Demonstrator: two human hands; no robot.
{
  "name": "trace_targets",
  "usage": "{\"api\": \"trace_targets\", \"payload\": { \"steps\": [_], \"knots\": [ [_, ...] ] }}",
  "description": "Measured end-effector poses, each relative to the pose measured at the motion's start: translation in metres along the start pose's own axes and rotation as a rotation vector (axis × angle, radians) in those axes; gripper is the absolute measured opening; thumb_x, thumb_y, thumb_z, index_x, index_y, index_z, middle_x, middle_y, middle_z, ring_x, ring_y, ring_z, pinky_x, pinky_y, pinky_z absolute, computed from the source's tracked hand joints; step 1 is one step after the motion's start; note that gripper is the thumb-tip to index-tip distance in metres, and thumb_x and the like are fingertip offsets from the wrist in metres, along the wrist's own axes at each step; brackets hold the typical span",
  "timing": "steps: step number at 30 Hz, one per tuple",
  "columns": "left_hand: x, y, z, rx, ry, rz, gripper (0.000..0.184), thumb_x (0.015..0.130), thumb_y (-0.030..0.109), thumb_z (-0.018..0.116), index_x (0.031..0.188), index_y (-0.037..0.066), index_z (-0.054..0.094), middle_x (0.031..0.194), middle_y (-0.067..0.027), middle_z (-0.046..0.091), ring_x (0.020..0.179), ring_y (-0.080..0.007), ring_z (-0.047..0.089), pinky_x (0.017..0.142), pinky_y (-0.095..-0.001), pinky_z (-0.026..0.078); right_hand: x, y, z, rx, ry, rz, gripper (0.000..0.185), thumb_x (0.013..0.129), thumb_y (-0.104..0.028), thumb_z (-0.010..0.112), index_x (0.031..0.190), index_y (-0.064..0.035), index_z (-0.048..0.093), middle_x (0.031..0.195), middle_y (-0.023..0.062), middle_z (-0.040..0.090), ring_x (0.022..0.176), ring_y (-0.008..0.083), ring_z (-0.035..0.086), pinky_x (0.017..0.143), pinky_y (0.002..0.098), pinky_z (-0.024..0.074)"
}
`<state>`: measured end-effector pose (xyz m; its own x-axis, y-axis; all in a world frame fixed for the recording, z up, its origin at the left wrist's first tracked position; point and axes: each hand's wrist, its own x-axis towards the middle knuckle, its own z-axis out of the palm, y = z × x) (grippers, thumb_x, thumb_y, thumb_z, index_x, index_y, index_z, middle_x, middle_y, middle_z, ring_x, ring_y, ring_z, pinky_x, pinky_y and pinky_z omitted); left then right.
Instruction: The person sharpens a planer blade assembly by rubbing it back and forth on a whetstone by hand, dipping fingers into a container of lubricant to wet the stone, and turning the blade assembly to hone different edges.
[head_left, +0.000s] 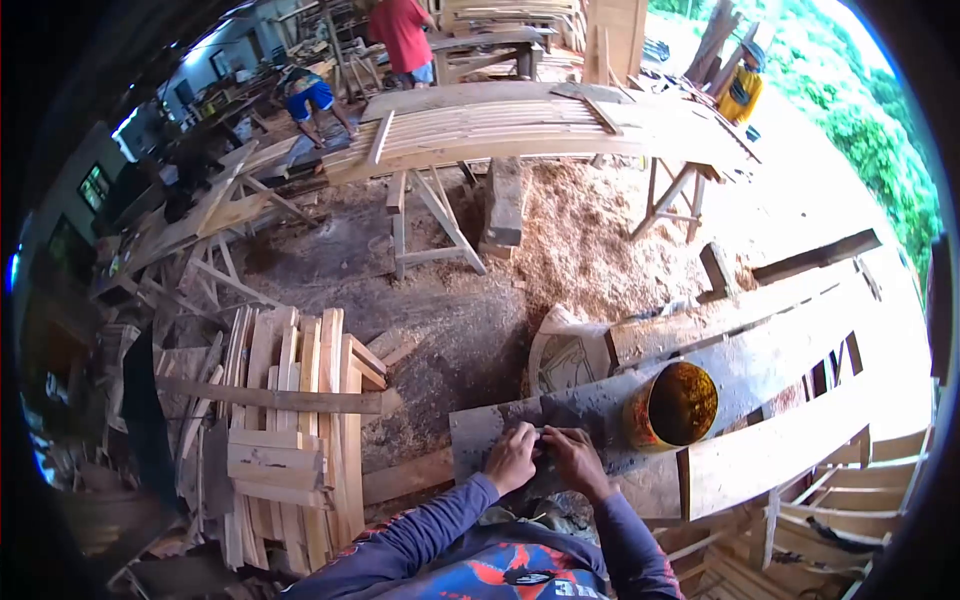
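Both of my hands meet low in the centre of the head view, over the near end of a grey board [480, 428]. My left hand [512, 458] has its fingers pinched together. Close beside it, my right hand [577, 462] is also closed at the fingertips. Between them is something small and greyish, too small to make out. A round, rusty yellow-brown can [683, 404] stands open-topped on the board to the right of my hands.
Stacked wood strips [290, 440] lie at left. Sawdust [590, 240] covers the floor ahead. Beyond stands a long trestle table [450, 150] bearing slats. A person in red [402, 38], one in blue shorts [310, 97] and one in yellow [741, 92] are farther off.
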<state>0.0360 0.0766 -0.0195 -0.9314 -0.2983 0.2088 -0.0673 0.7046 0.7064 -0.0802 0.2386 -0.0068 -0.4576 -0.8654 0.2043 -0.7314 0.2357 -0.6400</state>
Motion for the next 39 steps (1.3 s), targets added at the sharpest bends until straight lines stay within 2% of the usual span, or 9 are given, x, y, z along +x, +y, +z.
{"api": "trace_targets", "payload": {
  "steps": [3,5,9,14,19,22,24,30,39],
  "knots": [
    [-0.001,0.000,-0.002,0.000,-0.013,-0.036,0.022,0.087,0.006,0.068,0.108,0.001,0.061,0.115,-0.0170,0.061,0.105,-0.0400,0.063,0.092,-0.0500,0.051,-0.004,-0.007,-0.009,-0.044,0.151,0.035,0.036,0.082,-0.004,0.070,0.118,-0.0038,0.070,0.138,0.0165,0.067,0.122,0.0384,0.063,0.105,0.0463,0.0503],
    [0.000,-0.003,-0.001,-0.027,-0.099,-0.113,0.025,0.089,0.009,0.070,0.111,0.001,0.060,0.116,-0.0159,0.061,0.108,-0.0389,0.063,0.093,-0.0488,0.051,-0.009,-0.004,-0.005,-0.093,0.161,0.025,0.035,0.082,-0.006,0.071,0.117,-0.0046,0.071,0.134,0.0160,0.068,0.120,0.0385,0.063,0.104,0.0469,0.0506],
    [0.007,0.004,-0.002,0.003,-0.029,-0.069,0.029,0.089,0.010,0.074,0.113,0.000,0.061,0.119,-0.0169,0.061,0.108,-0.0395,0.065,0.092,-0.0477,0.053,-0.003,-0.008,-0.015,-0.173,0.164,0.002,0.032,0.083,-0.009,0.074,0.114,-0.0066,0.072,0.122,0.0138,0.070,0.114,0.0385,0.062,0.102,0.0490,0.0508],
    [0.007,0.016,-0.003,0.028,-0.030,-0.093,0.037,0.091,0.018,0.076,0.125,0.007,0.064,0.118,-0.0150,0.060,0.106,-0.0379,0.067,0.087,-0.0478,0.055,-0.004,-0.004,-0.016,-0.100,0.150,0.004,0.033,0.082,-0.009,0.075,0.115,-0.0069,0.073,0.121,0.0134,0.070,0.113,0.0382,0.062,0.099,0.0476,0.0524],
    [0.005,0.015,0.001,0.051,-0.057,-0.085,0.033,0.091,0.020,0.076,0.123,0.011,0.068,0.114,-0.0134,0.059,0.102,-0.0370,0.068,0.083,-0.0480,0.057,-0.007,0.000,-0.012,-0.088,0.164,0.000,0.034,0.082,-0.009,0.074,0.116,-0.0071,0.075,0.122,0.0134,0.071,0.113,0.0376,0.064,0.097,0.0461,0.0539],
    [0.006,0.018,0.003,0.048,-0.037,-0.081,0.033,0.089,0.019,0.078,0.120,0.011,0.069,0.111,-0.0125,0.059,0.098,-0.0363,0.069,0.082,-0.0479,0.057,-0.011,0.008,-0.008,-0.088,0.150,0.018,0.035,0.087,-0.007,0.067,0.122,-0.0090,0.073,0.125,0.0118,0.069,0.114,0.0368,0.063,0.100,0.0473,0.0515],
    [0.006,0.019,0.004,0.048,-0.025,-0.086,0.034,0.088,0.018,0.079,0.119,0.011,0.070,0.109,-0.0120,0.059,0.096,-0.0357,0.068,0.082,-0.0476,0.056,-0.011,0.008,-0.006,-0.096,0.186,0.002,0.036,0.082,-0.010,0.074,0.118,-0.0078,0.075,0.124,0.0125,0.071,0.112,0.0368,0.065,0.098,0.0464,0.0531],
    [0.004,0.019,0.007,0.064,-0.001,-0.107,0.030,0.090,0.022,0.078,0.117,0.013,0.071,0.113,-0.0117,0.060,0.097,-0.0365,0.069,0.080,-0.0481,0.058,-0.013,0.005,-0.004,-0.100,0.206,0.031,0.037,0.082,-0.005,0.068,0.119,-0.0085,0.075,0.124,0.0125,0.071,0.111,0.0371,0.064,0.099,0.0464,0.0510],
    [0.004,0.025,0.003,0.074,-0.045,-0.151,0.037,0.090,0.021,0.078,0.126,0.015,0.074,0.113,-0.0114,0.060,0.099,-0.0350,0.069,0.084,-0.0483,0.057,-0.014,0.008,-0.006,-0.110,0.162,0.037,0.041,0.083,-0.006,0.066,0.123,-0.0099,0.074,0.126,0.0110,0.070,0.111,0.0354,0.064,0.099,0.0455,0.0503]
  ]
}}
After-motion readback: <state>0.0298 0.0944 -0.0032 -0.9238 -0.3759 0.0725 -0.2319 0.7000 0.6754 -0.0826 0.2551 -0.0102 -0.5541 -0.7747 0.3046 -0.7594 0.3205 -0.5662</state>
